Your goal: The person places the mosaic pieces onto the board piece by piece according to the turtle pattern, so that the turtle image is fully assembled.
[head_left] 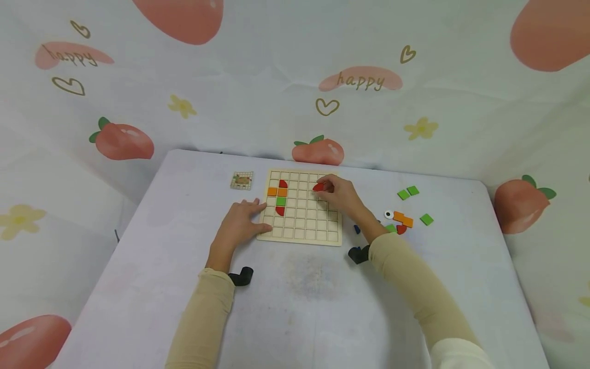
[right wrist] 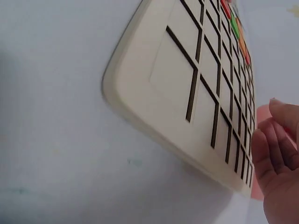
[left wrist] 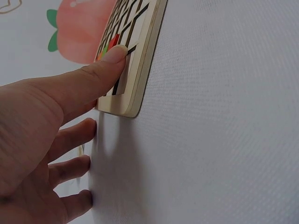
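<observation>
A wooden grid board [head_left: 301,225] lies on the white table. In its left columns sit two orange squares [head_left: 277,192], a green square [head_left: 281,201] and two red rounded tiles [head_left: 280,210], one above and one below. My left hand [head_left: 238,223] rests at the board's left edge; in the left wrist view its thumb [left wrist: 88,77] lies on the board while the other fingers spread beside it. Over the upper right of the grid my right hand [head_left: 340,193] pinches a red rounded tile [head_left: 318,187] between thumb and fingertips. In the right wrist view those fingers largely hide the tile.
A small pattern card [head_left: 241,180] lies left of the board. Right of it are loose green squares [head_left: 426,219], orange tiles [head_left: 403,219], a red tile [head_left: 401,229], a white eye tile [head_left: 388,214] and a blue piece [head_left: 357,229]. A patterned cloth [head_left: 258,102] hangs behind the table.
</observation>
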The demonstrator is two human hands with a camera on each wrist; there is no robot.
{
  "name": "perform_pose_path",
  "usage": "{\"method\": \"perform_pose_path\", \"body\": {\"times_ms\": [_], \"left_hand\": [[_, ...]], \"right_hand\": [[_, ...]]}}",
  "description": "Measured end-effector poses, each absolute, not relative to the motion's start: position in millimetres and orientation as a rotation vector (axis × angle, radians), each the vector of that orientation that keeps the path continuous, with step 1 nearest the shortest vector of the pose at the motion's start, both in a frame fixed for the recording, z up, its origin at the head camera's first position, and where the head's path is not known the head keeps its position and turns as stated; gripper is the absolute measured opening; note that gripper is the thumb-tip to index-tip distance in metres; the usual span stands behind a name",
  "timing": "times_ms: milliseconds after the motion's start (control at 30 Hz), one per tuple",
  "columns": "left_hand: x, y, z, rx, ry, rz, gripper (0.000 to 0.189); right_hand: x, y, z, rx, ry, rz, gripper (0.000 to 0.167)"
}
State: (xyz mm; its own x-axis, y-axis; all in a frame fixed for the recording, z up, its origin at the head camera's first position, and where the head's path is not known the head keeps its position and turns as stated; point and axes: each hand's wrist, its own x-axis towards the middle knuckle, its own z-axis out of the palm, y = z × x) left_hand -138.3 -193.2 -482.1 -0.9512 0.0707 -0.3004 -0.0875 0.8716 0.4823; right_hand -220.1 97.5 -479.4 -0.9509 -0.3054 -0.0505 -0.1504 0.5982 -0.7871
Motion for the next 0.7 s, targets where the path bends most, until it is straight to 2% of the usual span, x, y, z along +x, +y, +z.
{"method": "perform_pose_path", "body": {"times_ms": [700], "left_hand": [[-137.5, -192.6, -480.5, -0.008, 2.732, 0.715, 0.079]], "right_hand": [[-229.0, 39.9, -494.7, -0.514, 2.592, -1.22, 0.033]]}}
